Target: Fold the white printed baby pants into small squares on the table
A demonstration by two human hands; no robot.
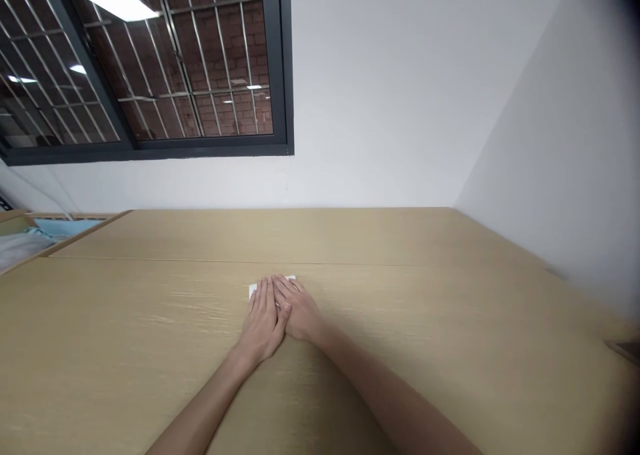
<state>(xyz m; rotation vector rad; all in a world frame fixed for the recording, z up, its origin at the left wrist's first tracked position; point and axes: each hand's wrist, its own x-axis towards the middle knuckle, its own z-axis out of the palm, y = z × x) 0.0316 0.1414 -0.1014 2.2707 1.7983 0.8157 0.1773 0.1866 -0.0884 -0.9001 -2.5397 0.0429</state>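
Note:
A small white sheet (253, 290), paper or cloth, lies flat on the light wood surface (390, 322), mostly hidden under my hands. My left hand (263, 318) rests on its left part with fingers stretched forward and lying flat. Beside it, touching and partly covered by the left thumb, my right hand (299, 308) lies flat on the right part of the sheet, its fingers angled to the left. Only corners and edges of the sheet show past the fingertips. Whether it is folded, I cannot tell.
A thin seam (350, 264) crosses the wood beyond my hands. White walls (380, 95) stand behind and to the right. Upper left is a dark-framed window (215, 147) with metal bars. An open wooden compartment (90, 236) at far left holds pale blue and whitish material.

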